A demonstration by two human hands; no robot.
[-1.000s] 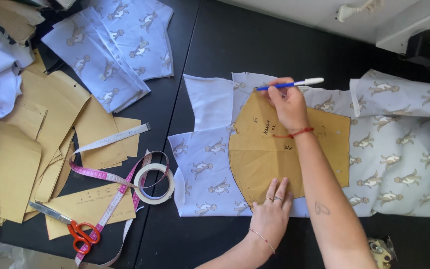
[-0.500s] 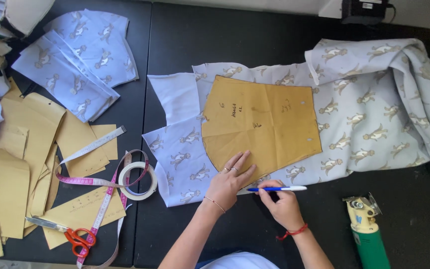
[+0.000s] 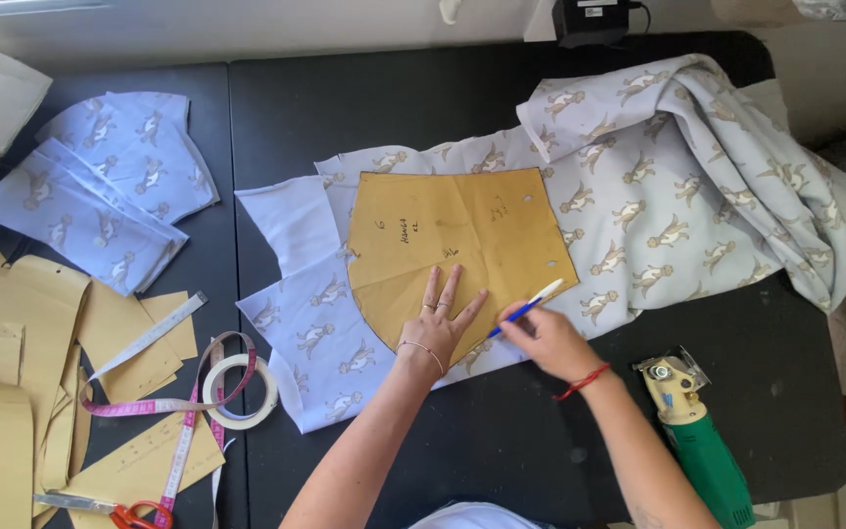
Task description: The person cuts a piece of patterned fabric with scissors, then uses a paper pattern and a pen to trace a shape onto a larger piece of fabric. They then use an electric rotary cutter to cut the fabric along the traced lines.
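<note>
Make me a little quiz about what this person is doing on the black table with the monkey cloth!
1. True or false: the left hand lies flat on the brown paper pattern.
2. What does the right hand hold? A) orange scissors B) a blue and white pen C) a tape roll
3. Fill in: the green power tool lies on the table to the ____ of the person's right arm.

Key: 1 true. 2 B. 3 right.
</note>
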